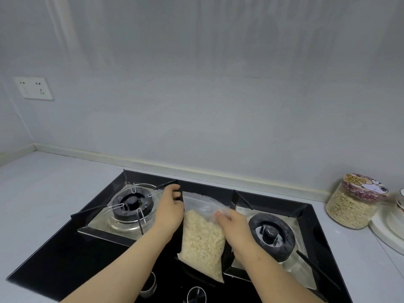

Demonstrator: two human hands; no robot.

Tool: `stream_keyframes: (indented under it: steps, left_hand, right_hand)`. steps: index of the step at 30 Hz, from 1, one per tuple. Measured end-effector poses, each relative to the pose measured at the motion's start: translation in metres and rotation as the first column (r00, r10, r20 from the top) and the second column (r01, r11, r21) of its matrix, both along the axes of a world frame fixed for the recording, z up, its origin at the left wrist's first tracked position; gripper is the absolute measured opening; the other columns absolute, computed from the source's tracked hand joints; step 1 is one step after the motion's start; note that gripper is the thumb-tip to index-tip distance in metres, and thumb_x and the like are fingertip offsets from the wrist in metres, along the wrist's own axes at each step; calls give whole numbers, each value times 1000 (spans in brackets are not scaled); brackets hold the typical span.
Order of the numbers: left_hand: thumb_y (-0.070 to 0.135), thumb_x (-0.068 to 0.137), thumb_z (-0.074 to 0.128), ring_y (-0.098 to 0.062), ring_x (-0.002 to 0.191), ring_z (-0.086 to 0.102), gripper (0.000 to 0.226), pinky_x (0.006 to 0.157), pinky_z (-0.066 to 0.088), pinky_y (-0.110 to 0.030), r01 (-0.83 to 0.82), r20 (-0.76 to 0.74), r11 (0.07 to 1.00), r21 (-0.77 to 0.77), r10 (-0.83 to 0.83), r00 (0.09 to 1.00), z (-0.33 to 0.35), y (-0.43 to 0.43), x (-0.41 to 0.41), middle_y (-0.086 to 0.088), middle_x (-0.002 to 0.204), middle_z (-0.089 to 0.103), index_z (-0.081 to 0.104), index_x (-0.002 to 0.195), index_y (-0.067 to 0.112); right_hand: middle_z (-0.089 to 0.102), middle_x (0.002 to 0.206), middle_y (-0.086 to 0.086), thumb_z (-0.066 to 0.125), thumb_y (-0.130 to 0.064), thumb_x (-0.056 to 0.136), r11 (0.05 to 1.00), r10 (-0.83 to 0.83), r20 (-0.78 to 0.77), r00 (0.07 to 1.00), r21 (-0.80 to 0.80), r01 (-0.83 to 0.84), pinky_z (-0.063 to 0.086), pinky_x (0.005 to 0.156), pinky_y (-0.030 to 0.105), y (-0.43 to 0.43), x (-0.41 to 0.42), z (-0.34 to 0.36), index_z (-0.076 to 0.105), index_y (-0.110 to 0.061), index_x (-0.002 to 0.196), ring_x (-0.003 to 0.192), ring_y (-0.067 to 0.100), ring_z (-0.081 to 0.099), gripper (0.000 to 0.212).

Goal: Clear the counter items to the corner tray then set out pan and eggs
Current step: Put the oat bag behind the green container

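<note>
Clear bag of grain [202, 239] stood upright on black hob [54, 265], between left burner [131, 206] and right burner [271, 235]. Left hand [169, 209] pinched bag's top left corner; right hand [232, 224] pinched top right edge. Grain jar [354, 204] sat near counter's right edge, touching white dish [384, 228], possibly tray, cropped by frame. Wide bare counter [43, 171] lay left of hob, up to wall corner.
</note>
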State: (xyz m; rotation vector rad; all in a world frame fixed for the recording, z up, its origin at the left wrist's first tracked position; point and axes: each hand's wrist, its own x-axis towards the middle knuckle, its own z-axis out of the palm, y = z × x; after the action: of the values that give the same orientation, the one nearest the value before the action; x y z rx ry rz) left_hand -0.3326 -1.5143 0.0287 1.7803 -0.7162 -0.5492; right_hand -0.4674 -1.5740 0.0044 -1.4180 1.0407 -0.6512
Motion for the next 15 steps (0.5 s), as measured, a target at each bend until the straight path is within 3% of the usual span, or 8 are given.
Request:
stream_keyframes:
  steps: [3, 5, 7, 9, 12, 15]
  left_hand:
    - [-11, 85, 50, -14, 94, 54, 54, 71, 45, -22, 195, -296, 980, 49, -172, 940, -4, 6, 8, 1, 111, 56, 39, 133, 12]
    - [-3, 86, 55, -19, 100, 60, 39, 84, 51, -34, 378, -459, 920, 101, -294, 838, -10, 12, 10, -4, 109, 65, 53, 121, 12]
    - [7, 90, 56, -19, 97, 64, 19, 84, 53, -37, 391, -450, 911, 130, -297, 842, -14, 15, 10, -6, 103, 69, 61, 108, 12]
    - [11, 93, 53, -18, 82, 63, 10, 75, 53, -34, 278, -407, 955, 104, -215, 888, -15, 14, 8, -7, 90, 67, 63, 95, 10]
    - [13, 95, 51, -20, 74, 58, 16, 69, 49, -31, 183, -338, 980, 82, -146, 930, -7, 9, 1, -10, 82, 63, 61, 83, 9]
    - [14, 95, 50, -21, 76, 55, 20, 67, 44, -30, 166, -209, 985, 56, -151, 966, 8, 1, -9, -12, 81, 60, 60, 79, 7]
  right_hand:
    - [70, 96, 2, 49, -17, 96, 993, 21, 69, 997, 118, -29, 51, 85, 31, 3, 3, 3, 68, -15, 98, 96, 19, 64, 19]
    - [70, 105, 4, 48, -21, 96, 988, 55, 49, 997, 142, -61, 48, 96, 39, 4, 4, 1, 68, -16, 102, 103, 21, 63, 22]
    - [68, 108, 3, 46, -23, 95, 980, 99, -9, 995, 173, -96, 48, 97, 41, 3, 3, 1, 66, -20, 103, 105, 21, 61, 22]
    - [66, 102, 0, 45, -22, 94, 973, 150, -87, 985, 190, -131, 51, 87, 36, 4, 1, 6, 63, -25, 97, 98, 18, 61, 19]
    - [62, 103, 3, 41, -20, 93, 974, 155, -139, 978, 189, -128, 57, 74, 35, 4, -3, 9, 62, -26, 92, 98, 19, 58, 21]
    - [54, 127, 6, 42, -25, 97, 955, 63, -12, 998, 292, -57, 60, 63, 37, 4, -7, 13, 60, -20, 112, 116, 28, 52, 24]
